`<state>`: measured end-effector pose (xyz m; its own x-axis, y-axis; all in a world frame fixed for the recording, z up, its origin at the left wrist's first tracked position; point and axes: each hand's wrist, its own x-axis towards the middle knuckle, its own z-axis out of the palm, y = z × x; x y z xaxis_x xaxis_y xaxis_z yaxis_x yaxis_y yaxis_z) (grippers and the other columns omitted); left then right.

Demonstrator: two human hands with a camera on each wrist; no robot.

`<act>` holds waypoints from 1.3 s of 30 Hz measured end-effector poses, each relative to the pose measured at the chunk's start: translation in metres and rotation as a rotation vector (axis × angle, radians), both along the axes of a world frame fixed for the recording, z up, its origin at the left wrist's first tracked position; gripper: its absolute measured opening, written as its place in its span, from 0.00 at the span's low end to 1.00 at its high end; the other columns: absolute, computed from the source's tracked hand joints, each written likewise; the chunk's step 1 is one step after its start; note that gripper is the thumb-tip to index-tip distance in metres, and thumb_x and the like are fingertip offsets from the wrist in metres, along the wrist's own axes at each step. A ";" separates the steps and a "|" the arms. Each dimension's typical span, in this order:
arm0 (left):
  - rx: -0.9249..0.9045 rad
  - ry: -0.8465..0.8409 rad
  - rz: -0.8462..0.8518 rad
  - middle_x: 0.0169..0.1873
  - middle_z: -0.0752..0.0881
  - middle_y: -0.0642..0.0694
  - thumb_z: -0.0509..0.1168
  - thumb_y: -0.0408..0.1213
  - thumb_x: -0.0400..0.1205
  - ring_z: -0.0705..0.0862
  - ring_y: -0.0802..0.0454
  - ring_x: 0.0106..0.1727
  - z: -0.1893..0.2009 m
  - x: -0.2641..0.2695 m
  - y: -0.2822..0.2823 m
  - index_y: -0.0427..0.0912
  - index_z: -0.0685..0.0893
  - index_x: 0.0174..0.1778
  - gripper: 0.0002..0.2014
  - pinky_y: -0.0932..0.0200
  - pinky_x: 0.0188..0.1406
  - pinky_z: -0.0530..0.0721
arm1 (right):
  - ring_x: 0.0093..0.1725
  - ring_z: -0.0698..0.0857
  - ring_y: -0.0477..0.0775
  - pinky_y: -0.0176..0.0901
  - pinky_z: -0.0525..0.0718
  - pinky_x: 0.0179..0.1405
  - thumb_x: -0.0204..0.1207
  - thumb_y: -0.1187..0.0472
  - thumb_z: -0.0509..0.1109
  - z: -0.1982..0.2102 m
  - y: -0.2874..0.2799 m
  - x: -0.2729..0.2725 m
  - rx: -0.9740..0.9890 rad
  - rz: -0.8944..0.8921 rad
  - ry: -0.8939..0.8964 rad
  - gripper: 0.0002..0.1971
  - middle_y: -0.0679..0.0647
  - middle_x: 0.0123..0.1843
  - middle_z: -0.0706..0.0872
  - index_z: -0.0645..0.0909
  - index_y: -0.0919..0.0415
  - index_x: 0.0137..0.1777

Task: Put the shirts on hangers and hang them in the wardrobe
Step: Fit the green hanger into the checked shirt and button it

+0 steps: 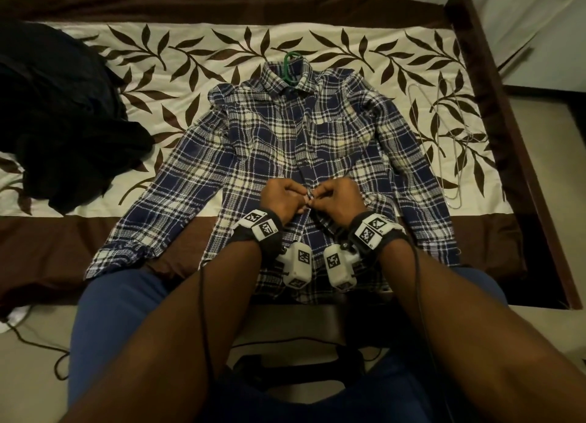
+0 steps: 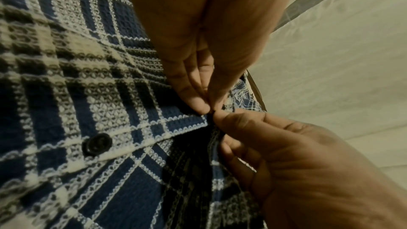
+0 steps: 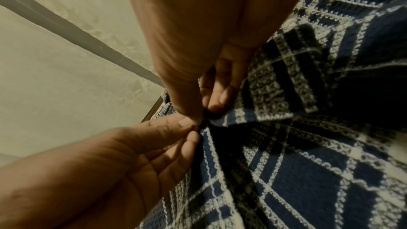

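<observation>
Bed [image 1: 520,156] with dark wooden frame, spread with a cream bedcover [image 1: 177,73] patterned in brown leaves. Heap of black clothing [image 1: 60,115] at the left side of the bedcover. Blue-and-white plaid shirt [image 1: 253,143] laid flat in the middle, front up, sleeves angled out and down, hem reaching the near edge. Bare wire hangers [image 1: 444,143] just right of the right sleeve, on the bedcover. Green hanger [image 1: 290,66] inside the shirt, hook poking out past the collar. Left hand [image 1: 282,200] and right hand [image 1: 336,199] close together over the lower front placket, fingertips nearly meeting, each pinching a shirt edge between thumb and fingers. Dark button [image 2: 97,144] on the placket, below the pinch point, unfastened.
</observation>
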<state>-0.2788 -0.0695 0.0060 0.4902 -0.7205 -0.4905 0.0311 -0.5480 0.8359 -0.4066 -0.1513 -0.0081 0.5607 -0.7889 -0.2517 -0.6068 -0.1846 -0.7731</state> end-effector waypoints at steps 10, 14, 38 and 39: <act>0.010 0.047 -0.002 0.40 0.91 0.36 0.71 0.21 0.79 0.89 0.48 0.37 -0.001 0.005 -0.001 0.34 0.88 0.47 0.06 0.54 0.41 0.90 | 0.37 0.85 0.50 0.40 0.83 0.38 0.73 0.61 0.80 0.001 0.002 0.001 -0.181 0.156 0.079 0.05 0.53 0.37 0.89 0.87 0.61 0.44; 0.044 0.020 0.005 0.38 0.91 0.37 0.72 0.31 0.81 0.87 0.47 0.35 -0.001 0.004 -0.005 0.38 0.90 0.42 0.04 0.46 0.45 0.91 | 0.33 0.82 0.50 0.42 0.81 0.36 0.72 0.62 0.78 0.001 0.006 -0.001 -0.214 0.144 0.091 0.06 0.51 0.33 0.85 0.83 0.58 0.38; 0.152 0.050 -0.016 0.35 0.91 0.38 0.76 0.31 0.76 0.89 0.47 0.35 0.011 0.004 -0.021 0.30 0.88 0.41 0.07 0.52 0.42 0.92 | 0.40 0.78 0.53 0.45 0.74 0.40 0.74 0.57 0.74 -0.004 0.022 0.007 -0.407 0.069 0.200 0.08 0.50 0.42 0.79 0.78 0.59 0.45; 0.149 0.054 -0.007 0.34 0.91 0.39 0.77 0.31 0.76 0.90 0.47 0.35 0.011 0.003 -0.021 0.31 0.87 0.39 0.07 0.50 0.43 0.92 | 0.40 0.78 0.53 0.44 0.73 0.41 0.75 0.57 0.74 -0.004 0.023 0.008 -0.404 0.066 0.189 0.08 0.51 0.43 0.79 0.78 0.59 0.45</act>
<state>-0.2754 -0.0906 0.0169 0.4553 -0.6411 -0.6178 0.0700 -0.6660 0.7426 -0.3991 -0.1282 -0.0123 0.5864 -0.8093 -0.0339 -0.7077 -0.4915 -0.5075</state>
